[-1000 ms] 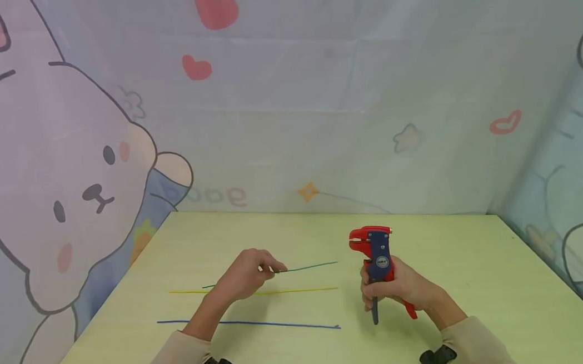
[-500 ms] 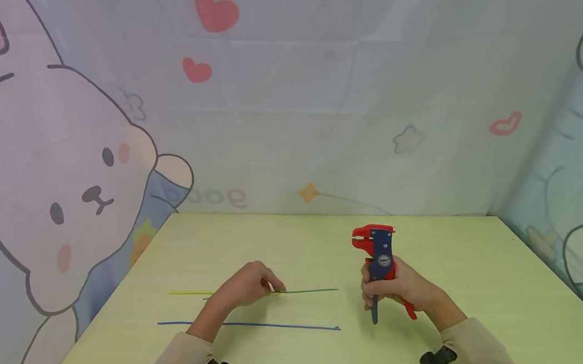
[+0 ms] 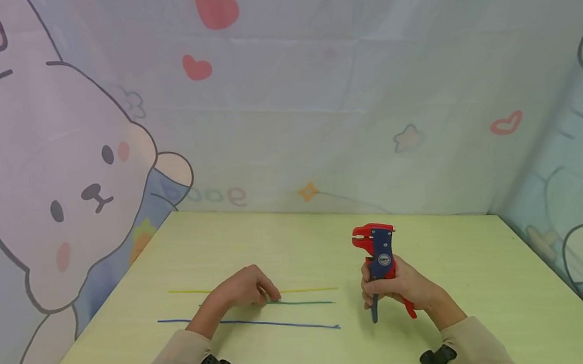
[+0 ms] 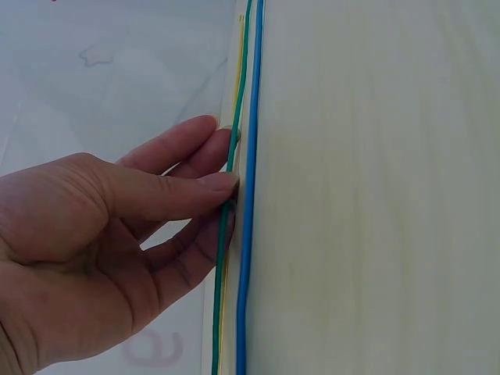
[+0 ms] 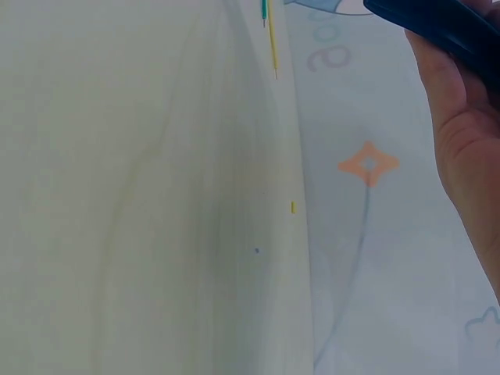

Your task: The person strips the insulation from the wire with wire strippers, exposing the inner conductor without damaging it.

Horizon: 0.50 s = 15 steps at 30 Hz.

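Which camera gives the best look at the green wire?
The left wrist view: the green wire runs close up between the left hand's fingers. The head view shows its whole length, but thin and far. The right wrist view catches only its tip.

the scene was lit evenly and softly, with no glare noted. faint shadows were cast on the desk (image 3: 285,243) beneath both forearms. the head view was sharp throughout; the right wrist view was washed out and pale, its nearest parts blurred.
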Each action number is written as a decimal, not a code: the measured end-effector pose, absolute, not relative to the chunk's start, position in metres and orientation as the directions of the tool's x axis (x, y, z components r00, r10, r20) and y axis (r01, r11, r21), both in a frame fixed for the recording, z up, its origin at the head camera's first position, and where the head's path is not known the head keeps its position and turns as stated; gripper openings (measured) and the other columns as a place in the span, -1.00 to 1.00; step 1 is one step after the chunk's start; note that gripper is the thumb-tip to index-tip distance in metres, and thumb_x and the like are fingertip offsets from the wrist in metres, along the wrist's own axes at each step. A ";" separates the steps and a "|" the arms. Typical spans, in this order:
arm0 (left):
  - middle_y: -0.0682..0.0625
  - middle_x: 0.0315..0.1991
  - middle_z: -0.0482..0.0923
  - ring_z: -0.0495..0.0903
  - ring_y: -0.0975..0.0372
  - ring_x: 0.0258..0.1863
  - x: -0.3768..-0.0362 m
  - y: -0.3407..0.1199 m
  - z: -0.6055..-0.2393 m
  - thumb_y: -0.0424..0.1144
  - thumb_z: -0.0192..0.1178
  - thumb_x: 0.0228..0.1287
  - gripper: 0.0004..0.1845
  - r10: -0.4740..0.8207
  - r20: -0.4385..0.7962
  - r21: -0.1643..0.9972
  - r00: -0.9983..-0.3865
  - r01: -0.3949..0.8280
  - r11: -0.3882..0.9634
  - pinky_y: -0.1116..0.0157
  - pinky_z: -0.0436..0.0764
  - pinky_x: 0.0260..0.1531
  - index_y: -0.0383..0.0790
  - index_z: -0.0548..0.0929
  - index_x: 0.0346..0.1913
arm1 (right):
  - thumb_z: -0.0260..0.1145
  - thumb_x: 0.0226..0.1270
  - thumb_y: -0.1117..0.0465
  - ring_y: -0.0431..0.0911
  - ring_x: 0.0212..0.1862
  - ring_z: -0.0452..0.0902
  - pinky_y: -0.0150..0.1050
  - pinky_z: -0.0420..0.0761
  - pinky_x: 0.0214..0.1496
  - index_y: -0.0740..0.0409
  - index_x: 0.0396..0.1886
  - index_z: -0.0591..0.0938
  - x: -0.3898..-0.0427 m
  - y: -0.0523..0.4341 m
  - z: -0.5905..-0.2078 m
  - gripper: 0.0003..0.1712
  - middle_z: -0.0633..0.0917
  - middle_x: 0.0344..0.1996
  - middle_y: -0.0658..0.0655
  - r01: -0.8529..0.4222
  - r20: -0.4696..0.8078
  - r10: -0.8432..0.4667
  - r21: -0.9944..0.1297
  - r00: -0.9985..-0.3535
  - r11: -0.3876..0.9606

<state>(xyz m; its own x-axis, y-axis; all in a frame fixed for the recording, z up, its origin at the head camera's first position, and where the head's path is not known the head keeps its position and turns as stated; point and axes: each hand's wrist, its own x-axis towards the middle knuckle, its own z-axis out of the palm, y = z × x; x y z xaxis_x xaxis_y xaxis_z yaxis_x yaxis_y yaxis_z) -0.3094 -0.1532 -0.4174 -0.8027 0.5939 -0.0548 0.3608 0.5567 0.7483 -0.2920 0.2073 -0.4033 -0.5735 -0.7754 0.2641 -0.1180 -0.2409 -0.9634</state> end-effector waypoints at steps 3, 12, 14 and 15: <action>0.01 -0.33 0.65 0.58 0.17 -0.24 -0.309 -0.154 -0.417 -0.71 0.09 -0.14 -0.60 0.585 -0.060 0.749 -0.809 0.351 0.562 0.27 0.50 -0.34 -0.23 0.74 -0.32 | -0.03 0.27 0.53 0.14 -0.33 0.51 0.22 0.44 -0.18 0.48 -0.17 0.28 -0.292 0.206 -0.404 -0.85 0.49 -0.41 0.35 -0.120 0.264 -0.777 -0.964 -0.571 -0.239; 0.06 -0.35 0.65 0.55 0.22 -0.22 -0.309 -0.154 -0.417 -0.67 0.14 -0.14 -0.64 0.554 -0.068 0.731 -0.830 0.336 0.593 0.29 0.48 -0.34 -0.20 0.74 -0.35 | -0.02 0.27 0.53 0.15 -0.32 0.52 0.23 0.44 -0.17 0.48 -0.15 0.28 -0.292 0.206 -0.405 -0.83 0.50 -0.40 0.32 -0.104 0.236 -0.780 -0.971 -0.580 -0.217; 0.06 -0.35 0.65 0.55 0.22 -0.22 -0.310 -0.154 -0.417 -0.66 0.15 -0.13 -0.65 0.549 -0.071 0.736 -0.833 0.328 0.592 0.28 0.49 -0.33 -0.21 0.74 -0.35 | -0.02 0.27 0.53 0.15 -0.32 0.51 0.22 0.44 -0.17 0.49 -0.15 0.28 -0.292 0.206 -0.405 -0.83 0.51 -0.40 0.31 -0.101 0.234 -0.782 -0.971 -0.578 -0.216; 0.05 -0.35 0.65 0.56 0.21 -0.23 -0.310 -0.154 -0.417 -0.65 0.16 -0.12 -0.67 0.548 -0.073 0.740 -0.834 0.323 0.590 0.28 0.50 -0.33 -0.22 0.74 -0.35 | -0.02 0.27 0.53 0.15 -0.32 0.51 0.22 0.44 -0.17 0.49 -0.15 0.28 -0.292 0.206 -0.405 -0.83 0.50 -0.40 0.31 -0.100 0.234 -0.784 -0.971 -0.575 -0.216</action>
<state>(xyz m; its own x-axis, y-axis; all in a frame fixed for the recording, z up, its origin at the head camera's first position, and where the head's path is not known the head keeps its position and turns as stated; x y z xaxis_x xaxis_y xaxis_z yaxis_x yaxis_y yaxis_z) -0.3097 -0.1540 -0.4173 -0.8335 0.5477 -0.0727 0.3233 0.5903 0.7397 -0.2924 0.2061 -0.4050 -0.5751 -0.7840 0.2338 -0.0999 -0.2163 -0.9712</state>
